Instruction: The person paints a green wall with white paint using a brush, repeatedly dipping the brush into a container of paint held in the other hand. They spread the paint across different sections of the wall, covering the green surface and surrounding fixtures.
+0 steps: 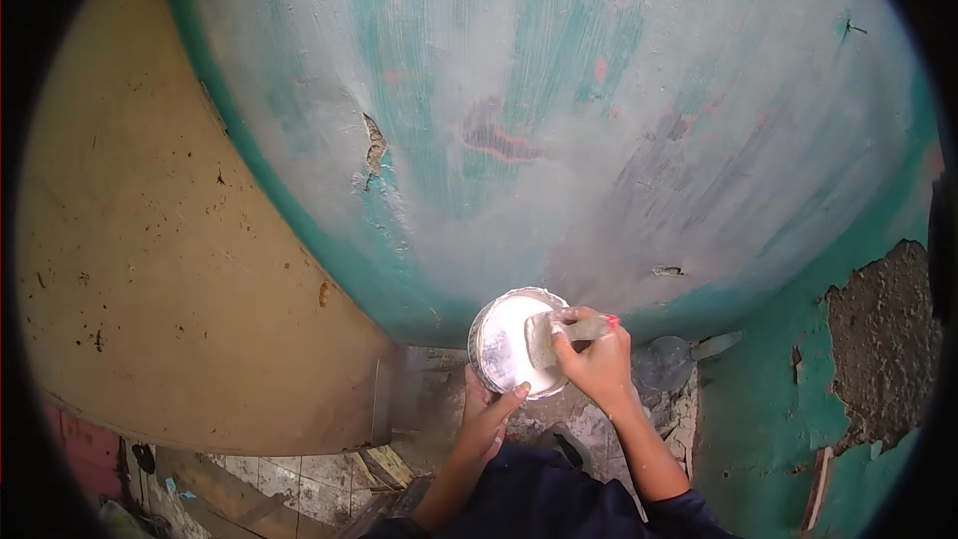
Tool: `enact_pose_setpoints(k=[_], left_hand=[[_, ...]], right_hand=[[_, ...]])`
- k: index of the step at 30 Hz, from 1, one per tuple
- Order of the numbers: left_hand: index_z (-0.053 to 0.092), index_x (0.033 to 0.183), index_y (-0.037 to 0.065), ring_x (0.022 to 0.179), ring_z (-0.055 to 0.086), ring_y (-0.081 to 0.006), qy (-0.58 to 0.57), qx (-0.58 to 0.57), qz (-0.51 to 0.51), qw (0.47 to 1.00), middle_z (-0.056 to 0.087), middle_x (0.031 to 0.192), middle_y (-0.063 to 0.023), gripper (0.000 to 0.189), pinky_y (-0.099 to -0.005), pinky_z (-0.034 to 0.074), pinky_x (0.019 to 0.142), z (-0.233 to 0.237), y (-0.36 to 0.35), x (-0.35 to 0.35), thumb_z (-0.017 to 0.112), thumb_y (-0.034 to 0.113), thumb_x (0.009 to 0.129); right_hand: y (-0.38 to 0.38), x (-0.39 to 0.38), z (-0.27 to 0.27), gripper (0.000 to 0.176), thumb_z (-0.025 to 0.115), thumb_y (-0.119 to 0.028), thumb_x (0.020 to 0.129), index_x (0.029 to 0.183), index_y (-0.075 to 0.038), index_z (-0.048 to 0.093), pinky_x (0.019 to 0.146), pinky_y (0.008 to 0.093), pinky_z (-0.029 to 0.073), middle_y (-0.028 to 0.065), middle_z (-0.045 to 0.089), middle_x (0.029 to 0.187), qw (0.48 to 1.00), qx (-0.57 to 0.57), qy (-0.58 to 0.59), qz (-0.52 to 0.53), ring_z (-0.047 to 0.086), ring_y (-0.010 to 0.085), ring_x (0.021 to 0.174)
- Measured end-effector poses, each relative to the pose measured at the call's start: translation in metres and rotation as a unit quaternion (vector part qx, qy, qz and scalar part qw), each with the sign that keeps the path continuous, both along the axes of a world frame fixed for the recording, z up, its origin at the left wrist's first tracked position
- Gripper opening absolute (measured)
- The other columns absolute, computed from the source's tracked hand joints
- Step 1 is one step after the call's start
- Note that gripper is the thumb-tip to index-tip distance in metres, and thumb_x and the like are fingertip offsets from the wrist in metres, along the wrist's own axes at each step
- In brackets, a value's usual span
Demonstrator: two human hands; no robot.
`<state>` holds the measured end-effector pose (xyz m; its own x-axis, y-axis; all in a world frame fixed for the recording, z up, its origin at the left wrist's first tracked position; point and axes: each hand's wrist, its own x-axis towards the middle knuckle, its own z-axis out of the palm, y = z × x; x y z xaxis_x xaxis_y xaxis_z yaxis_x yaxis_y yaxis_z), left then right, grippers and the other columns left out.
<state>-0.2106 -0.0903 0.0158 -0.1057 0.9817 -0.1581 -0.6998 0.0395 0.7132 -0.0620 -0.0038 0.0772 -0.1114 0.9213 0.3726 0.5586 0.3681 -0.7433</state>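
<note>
My left hand [486, 413] grips the near-left rim of a round tub of white paint [502, 341], thumb over the edge. In my right hand [599, 361] is a wide paintbrush [540, 341], held by its paint-smeared handle. The bristles reach down into the tub, over the white paint. Right behind the tub rises a teal wall [439, 190], streaked with thin whitish paint and marked by chipped patches.
A tan panel [190, 240] stands at the left. On the right, the teal side wall has a large patch of bare, crumbled plaster [883, 339]. A clear round container [664, 363] sits on the floor near the corner. Wood scraps [384, 466] lie at lower left.
</note>
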Motion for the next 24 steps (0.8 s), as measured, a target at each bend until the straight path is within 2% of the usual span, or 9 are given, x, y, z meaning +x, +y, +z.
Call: enact_pose_setpoints(k=[2,4,5,7,9,11,14,16,24], left_hand=[[0.025,0.14,0.007,0.127,0.047,-0.0214,0.003,-0.008,0.001,1.0,0.044,0.137,-0.013,0.071,-0.0363,0.04,0.107,-0.002,-0.003,-0.002,0.066,-0.007,0.084],[0.024,0.143,0.008,0.123,0.048,-0.0183,0.017,-0.007,0.001,1.0,0.044,0.135,-0.0111,0.071,-0.031,0.045,0.098,-0.005,-0.004,-0.003,0.062,-0.004,0.085],[0.024,0.143,0.008,0.123,0.048,-0.0183,0.016,-0.008,0.001,1.0,0.044,0.135,-0.0111,0.071,-0.031,0.045,0.098,-0.003,-0.004,-0.003,0.062,-0.004,0.085],[0.024,0.143,0.008,0.12,0.049,-0.0168,0.011,-0.023,0.011,1.0,0.044,0.134,-0.0105,0.07,-0.0292,0.046,0.094,0.002,-0.005,-0.004,0.062,-0.004,0.085],[0.025,0.142,0.008,0.12,0.049,-0.0167,0.009,-0.027,0.014,0.999,0.044,0.133,-0.0103,0.069,-0.0288,0.047,0.093,0.001,-0.006,-0.002,0.062,-0.004,0.085],[0.025,0.142,0.008,0.12,0.05,-0.0166,0.009,-0.029,0.016,0.999,0.045,0.133,-0.0102,0.068,-0.0285,0.047,0.092,-0.002,-0.005,-0.002,0.062,-0.004,0.085],[0.026,0.14,0.008,0.114,0.052,-0.0147,0.022,-0.016,-0.003,1.0,0.046,0.13,-0.0096,0.068,-0.0255,0.049,0.084,-0.011,-0.006,-0.001,0.062,-0.005,0.084],[0.022,0.142,0.007,0.128,0.046,-0.0256,0.015,-0.031,-0.015,0.999,0.042,0.138,-0.0166,0.075,-0.0395,0.041,0.106,-0.015,-0.007,0.001,0.066,-0.004,0.083],[0.025,0.141,0.012,0.129,0.047,-0.0285,-0.006,-0.024,-0.052,0.998,0.042,0.138,-0.0159,0.074,-0.0426,0.045,0.103,-0.028,-0.005,0.008,0.062,-0.01,0.081]], right_hand=[[-0.004,0.002,-0.01,0.021,0.07,-0.012,0.079,0.095,0.0,0.069,0.07,0.0324,0.054,0.0142,0.071,0.083,0.999,0.011,0.053,-0.002,0.069,0.0222,0.073],[-0.009,0.004,-0.018,0.021,0.068,-0.007,0.086,0.103,0.004,0.065,0.077,0.0304,0.054,0.011,0.069,0.097,0.97,0.011,0.24,-0.039,0.066,0.0167,0.087],[-0.01,0.007,-0.025,0.021,0.068,-0.007,0.086,0.103,0.004,0.065,0.077,0.0304,0.054,0.011,0.069,0.097,0.97,0.01,0.238,-0.04,0.066,0.0167,0.087],[-0.011,0.016,-0.046,0.023,0.065,-0.005,0.092,0.111,0.005,0.06,0.082,0.029,0.052,0.0091,0.063,0.107,0.923,-0.052,0.371,-0.085,0.061,0.0141,0.096],[-0.013,0.023,-0.058,0.024,0.065,-0.007,0.093,0.113,0.004,0.058,0.083,0.0281,0.051,0.0094,0.062,0.109,0.907,-0.09,0.4,-0.1,0.06,0.0136,0.097],[-0.017,0.025,-0.063,0.025,0.065,-0.008,0.093,0.113,0.005,0.058,0.082,0.0275,0.052,0.0094,0.063,0.109,0.852,-0.128,0.493,-0.125,0.06,0.0129,0.096],[-0.016,0.03,-0.074,0.026,0.06,-0.011,0.096,0.117,0.003,0.056,0.076,0.0285,0.054,0.0086,0.062,0.108,0.856,-0.116,0.481,-0.148,0.062,0.013,0.092],[-0.012,0.035,-0.077,0.026,0.06,-0.011,0.096,0.118,0.003,0.056,0.075,0.0283,0.054,0.0085,0.062,0.108,0.858,-0.105,0.481,-0.145,0.062,0.0129,0.092],[-0.006,0.075,-0.102,0.024,0.066,-0.013,0.093,0.111,0.0,0.06,0.065,0.0255,0.052,0.0062,0.065,0.096,0.865,-0.075,0.448,-0.214,0.062,0.0111,0.08]])
